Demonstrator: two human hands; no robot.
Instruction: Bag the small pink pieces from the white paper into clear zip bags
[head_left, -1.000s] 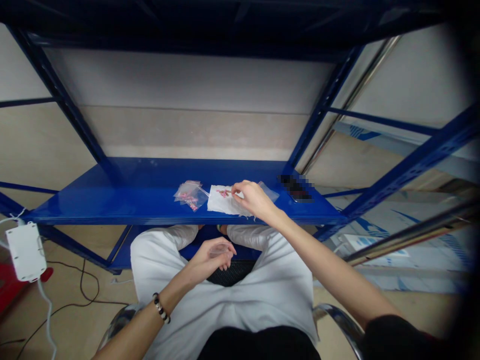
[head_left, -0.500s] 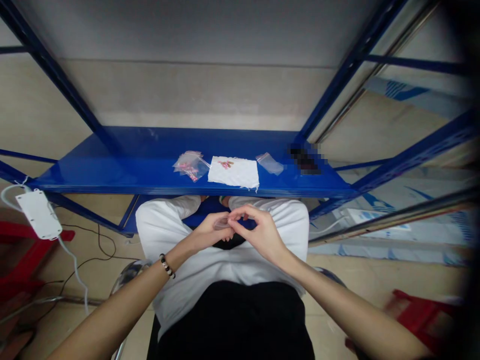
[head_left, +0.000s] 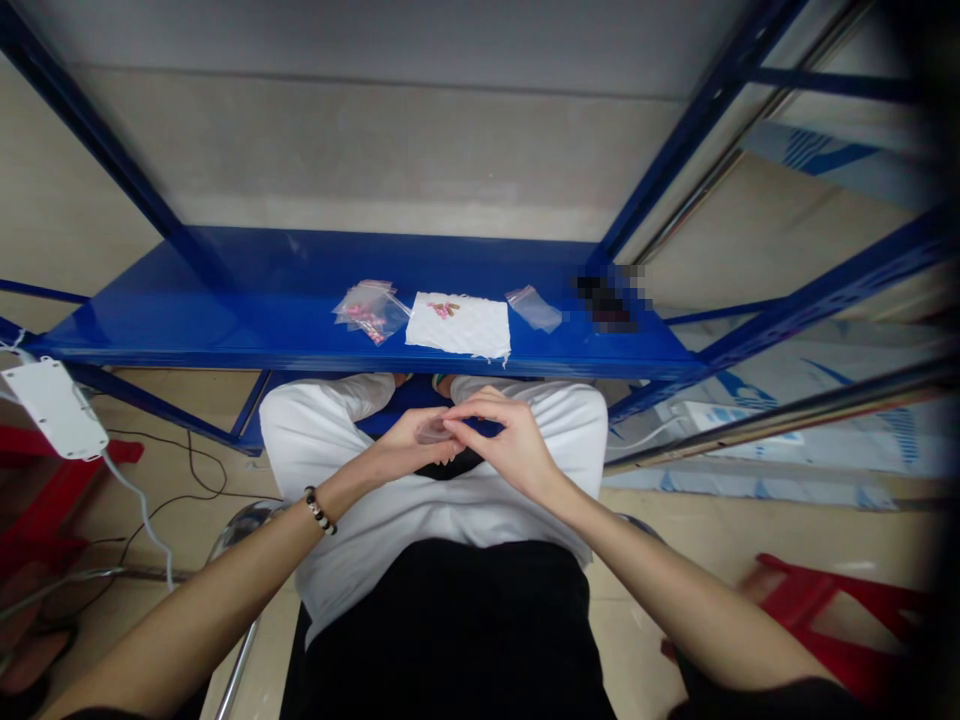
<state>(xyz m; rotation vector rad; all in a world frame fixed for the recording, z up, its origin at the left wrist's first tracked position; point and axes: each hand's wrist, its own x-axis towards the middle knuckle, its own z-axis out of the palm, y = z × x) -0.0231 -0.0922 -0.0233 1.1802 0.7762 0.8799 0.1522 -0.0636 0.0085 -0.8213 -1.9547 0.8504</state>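
Observation:
Over my lap, my left hand (head_left: 411,442) is closed round a small clear plastic bag (head_left: 433,430). The fingertips of my right hand (head_left: 506,437) pinch together at the bag's right end, touching the left fingers. Whatever the bag holds is too small to make out. Beyond my knees, on the blue shelf (head_left: 247,320), a white cloth (head_left: 459,330) carries several small pink and brownish pieces (head_left: 444,309). Left of the cloth lies a pile of clear zip bags (head_left: 370,312) with pink pieces inside. To its right is another clear zip bag (head_left: 535,309).
A dark pixelated object (head_left: 606,303) lies at the shelf's right end. Blue uprights (head_left: 660,150) frame the shelf. A white box with a cable (head_left: 58,408) hangs at the left. Red stools (head_left: 832,620) stand on the floor at both sides.
The whole view has shifted, so shelf and hands appear slightly higher and further left. Both hands stay together on the clear bag, with the right fingertips still pinching at its end.

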